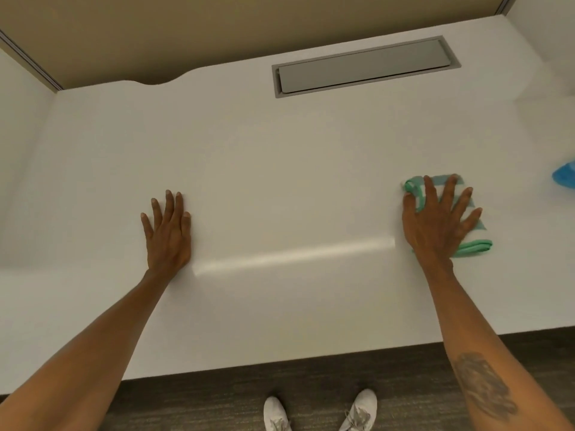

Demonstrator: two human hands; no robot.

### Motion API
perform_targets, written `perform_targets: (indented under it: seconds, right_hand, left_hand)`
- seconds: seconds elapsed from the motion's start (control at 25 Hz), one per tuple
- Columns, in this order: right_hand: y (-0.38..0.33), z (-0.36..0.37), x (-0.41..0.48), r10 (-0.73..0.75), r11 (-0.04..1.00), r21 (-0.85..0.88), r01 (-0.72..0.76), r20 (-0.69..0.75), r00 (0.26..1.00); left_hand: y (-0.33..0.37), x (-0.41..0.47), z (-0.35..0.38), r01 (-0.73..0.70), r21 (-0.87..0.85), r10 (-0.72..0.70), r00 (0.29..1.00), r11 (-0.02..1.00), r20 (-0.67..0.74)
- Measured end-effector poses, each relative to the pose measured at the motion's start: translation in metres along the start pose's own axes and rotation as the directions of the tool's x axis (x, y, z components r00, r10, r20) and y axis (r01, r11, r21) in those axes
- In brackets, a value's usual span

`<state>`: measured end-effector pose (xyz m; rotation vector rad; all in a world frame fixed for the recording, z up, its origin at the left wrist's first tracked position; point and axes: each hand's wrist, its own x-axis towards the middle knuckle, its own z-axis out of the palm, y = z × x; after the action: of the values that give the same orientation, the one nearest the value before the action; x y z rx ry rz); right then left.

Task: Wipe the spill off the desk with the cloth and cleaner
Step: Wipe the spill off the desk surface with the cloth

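Two hands flat on white desk [280, 188]: left hand [169, 231] fingers together, empty; right hand [437, 219] spread, pressing green cloth [473, 247] (streak shines between them).

Office cubicle: white desk [280, 188], cable hatch [365, 66], partition panel [155, 32].

- One head-worn wide-angle view, looking steeply down and forward over the white desk [280, 181] — near enough that both forearms reach in from the bottom edge.
- Shoes [320, 413] stand directly below.
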<state>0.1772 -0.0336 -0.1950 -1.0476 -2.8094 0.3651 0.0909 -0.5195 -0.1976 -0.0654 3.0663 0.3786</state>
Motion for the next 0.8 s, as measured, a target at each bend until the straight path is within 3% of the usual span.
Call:
perform_targets:
  seconds: [0.48, 0.8]
  right_hand:
    - [-0.078, 0.022, 0.117, -0.17, 0.985, 0.013, 0.169, 0.06, 0.984]
    - [-0.168, 0.044, 0.162, -0.299, 0.954, 0.027, 0.298, 0.112, 0.948]
  left_hand:
    - [0.004, 0.0, -0.001, 0.025, -0.026, -0.025, 1.0, 0.999, -0.014]
    - [0.005, 0.002, -0.003, 0.031, -0.014, -0.032, 0.999, 0.999, -0.006]
